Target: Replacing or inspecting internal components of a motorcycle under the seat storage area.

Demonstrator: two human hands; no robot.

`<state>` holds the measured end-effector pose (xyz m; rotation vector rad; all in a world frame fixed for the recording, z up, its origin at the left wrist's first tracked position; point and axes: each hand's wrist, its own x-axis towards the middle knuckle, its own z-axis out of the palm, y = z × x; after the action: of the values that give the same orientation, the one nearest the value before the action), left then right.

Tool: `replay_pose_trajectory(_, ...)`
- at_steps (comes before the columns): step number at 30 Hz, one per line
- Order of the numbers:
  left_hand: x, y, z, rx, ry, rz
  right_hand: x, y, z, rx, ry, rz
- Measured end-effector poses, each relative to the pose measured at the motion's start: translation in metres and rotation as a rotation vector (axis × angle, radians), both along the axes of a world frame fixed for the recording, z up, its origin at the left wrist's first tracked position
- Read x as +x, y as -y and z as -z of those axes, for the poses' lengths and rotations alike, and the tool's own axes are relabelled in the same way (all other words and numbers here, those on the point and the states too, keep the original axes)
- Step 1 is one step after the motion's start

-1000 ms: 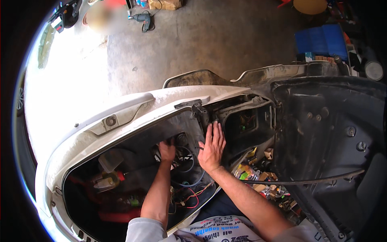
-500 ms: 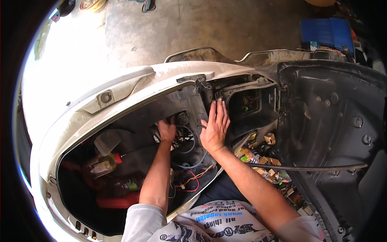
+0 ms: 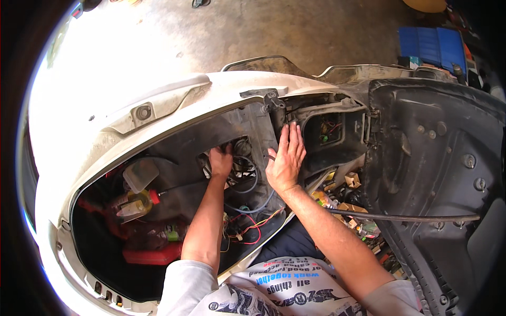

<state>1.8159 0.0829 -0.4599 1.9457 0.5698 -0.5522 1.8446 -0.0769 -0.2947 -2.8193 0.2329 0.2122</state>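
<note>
My left hand [image 3: 221,162] reaches down into a square access hole [image 3: 243,141] in the wall of a scooter's black under-seat storage bin [image 3: 179,138]. Its fingertips are hidden among dark engine parts and hoses, so what they touch cannot be made out. My right hand [image 3: 286,164] lies with fingers stretched out on the black plastic ridge between the bin and a smaller compartment [image 3: 328,152]. A small dark piece shows by its thumb. Near my left wrist a grey-blue hose [image 3: 254,181] loops out of the hole.
The bin holds a red-capped bottle [image 3: 138,205], a clear plastic container [image 3: 141,175] and a red case [image 3: 153,255]. Loose coloured wires [image 3: 255,227] hang by its near edge. The raised black seat base [image 3: 421,168] stands right, with a black rod [image 3: 400,216] across it.
The view has shifted slightly. Both hands stay at the same places on the scooter, with the left still in the hole and the right still flat on the ridge.
</note>
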Motion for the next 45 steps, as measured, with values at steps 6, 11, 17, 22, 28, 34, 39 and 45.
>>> replay_pose_trajectory(6, -0.001, 0.005, 0.0, -0.003, 0.051, -0.058, -0.001, 0.003, 0.002, -0.016, -0.028, -0.015)
replay_pose_trajectory(11, 0.0, 0.006, -0.002, 0.033, 0.056, -0.024, -0.003, 0.002, 0.003, -0.024, -0.002, -0.022)
replay_pose_trajectory(17, -0.004, 0.003, 0.008, -0.005, 0.129, -0.053, -0.005, 0.0, 0.006, -0.046, 0.019, -0.04)
replay_pose_trajectory(22, -0.001, 0.01, 0.001, -0.013, 0.098, -0.077, -0.006, 0.004, 0.009, -0.042, 0.046, -0.053)
replay_pose_trajectory(28, -0.001, 0.004, 0.007, 0.016, 0.085, -0.073, -0.006, 0.001, 0.011, -0.043, 0.078, -0.07)
replay_pose_trajectory(34, 0.002, 0.007, -0.002, 0.032, 0.031, -0.03, -0.008, 0.002, 0.008, -0.048, 0.073, -0.058)
replay_pose_trajectory(39, 0.0, 0.005, -0.004, 0.044, 0.089, -0.037, -0.008, -0.001, 0.004, -0.043, 0.071, -0.045)
replay_pose_trajectory(45, 0.002, 0.009, -0.005, 0.075, 0.045, -0.021, -0.009, 0.007, 0.011, -0.058, 0.08, -0.066)
